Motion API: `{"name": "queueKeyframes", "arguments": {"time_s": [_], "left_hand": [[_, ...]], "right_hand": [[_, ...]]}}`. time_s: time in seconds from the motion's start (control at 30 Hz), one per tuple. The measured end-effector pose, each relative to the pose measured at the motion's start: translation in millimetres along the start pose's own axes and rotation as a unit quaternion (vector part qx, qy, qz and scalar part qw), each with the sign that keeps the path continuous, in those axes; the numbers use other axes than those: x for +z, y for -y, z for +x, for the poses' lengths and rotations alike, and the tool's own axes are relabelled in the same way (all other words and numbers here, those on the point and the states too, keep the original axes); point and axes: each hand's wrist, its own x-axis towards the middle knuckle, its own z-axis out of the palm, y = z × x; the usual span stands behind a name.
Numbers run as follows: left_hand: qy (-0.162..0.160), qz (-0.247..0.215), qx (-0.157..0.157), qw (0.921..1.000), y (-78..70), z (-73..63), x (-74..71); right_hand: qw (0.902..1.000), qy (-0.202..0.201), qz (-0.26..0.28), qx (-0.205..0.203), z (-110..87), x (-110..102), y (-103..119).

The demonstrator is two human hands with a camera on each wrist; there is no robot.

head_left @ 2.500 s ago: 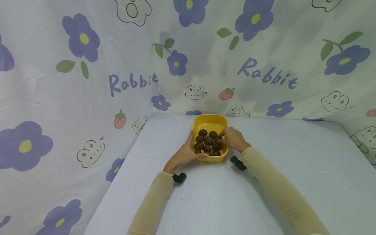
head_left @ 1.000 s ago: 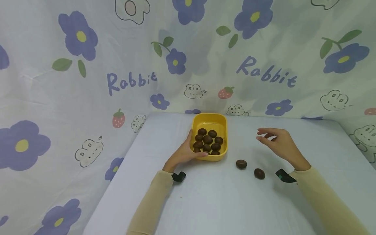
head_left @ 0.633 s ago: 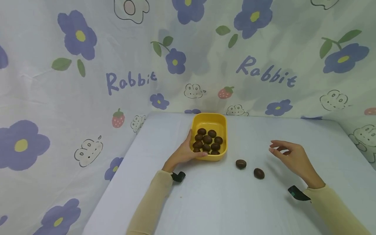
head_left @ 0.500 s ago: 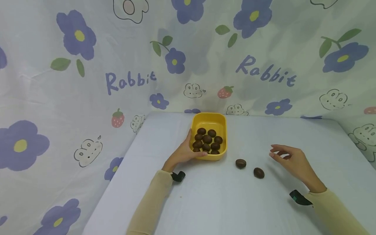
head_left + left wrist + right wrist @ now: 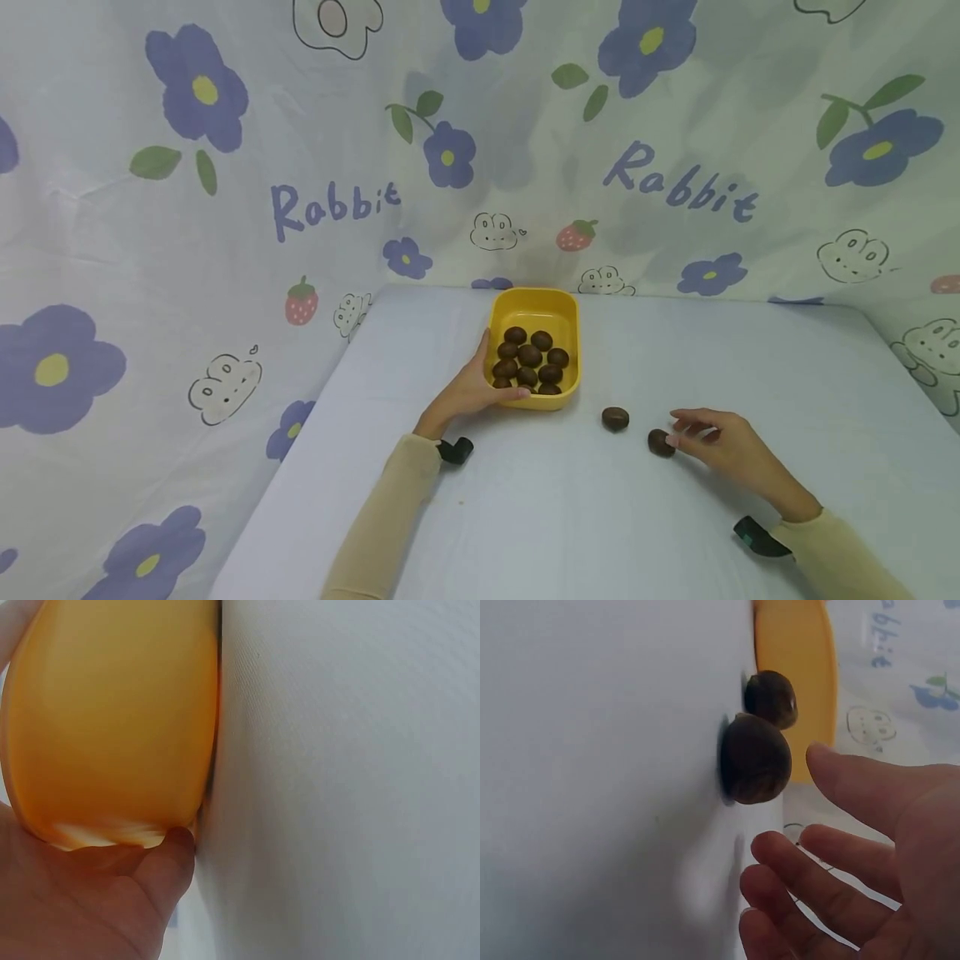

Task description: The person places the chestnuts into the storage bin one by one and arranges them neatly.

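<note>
A yellow plastic box [image 5: 537, 303] stands on the table with several dark brown chestnuts [image 5: 529, 357] in its near part. My left hand [image 5: 472, 388] grips its near left corner, thumb over the near rim; the left wrist view shows my fingers against its outer wall. Two more chestnuts lie on the table right of the box: the nearer to it [image 5: 615, 418] and another [image 5: 661, 442] further right. My right hand [image 5: 731, 447] is beside that second chestnut. Thumb and fingers are parted and hold nothing; in the right wrist view [image 5: 756, 759] the chestnut lies just off the fingertips.
A white cloth covers the table [image 5: 540, 500]. Behind and to the left hangs a patterned curtain [image 5: 510, 108] with flowers and rabbits. Black wrist devices sit under the left [image 5: 456, 452] and right [image 5: 761, 537] sleeves.
Two chestnuts now lie on the table right of the box. My right hand has gone from inside the box out to the right, then down and left to the further chestnut. My left hand stays put.
</note>
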Motion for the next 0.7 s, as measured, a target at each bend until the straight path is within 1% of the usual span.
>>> {"name": "queueKeyframes", "arguments": {"time_s": [0.1,0.23,0.3,0.5,0.6,0.7], "left_hand": [[-0.001,0.009,-0.018,0.9998,-0.1,-1.2,0.1],[-0.004,0.003,-0.012,0.9999,-0.9,-1.4,-0.1],[-0.004,0.003,-0.014,0.9999,-1.3,-1.9,0.0],[0.000,0.008,-0.034,0.9994,-2.7,-2.8,0.7],[0.000,0.011,-0.029,0.9995,-2.0,-2.1,0.6],[-0.001,0.007,-0.013,0.9999,-0.7,-1.2,0.5]], "right_hand": [[0.9998,0.017,-0.001,0.004,-1.0,3,2],[0.9993,0.032,-0.010,0.015,-1.1,5,6],[0.9992,0.032,-0.016,0.018,-1.2,6,8],[0.9992,0.023,-0.033,0.003,-1.4,9,12],[0.9993,0.019,-0.032,-0.005,-0.8,10,12],[0.9992,0.019,-0.033,-0.010,0.3,11,11]]}}
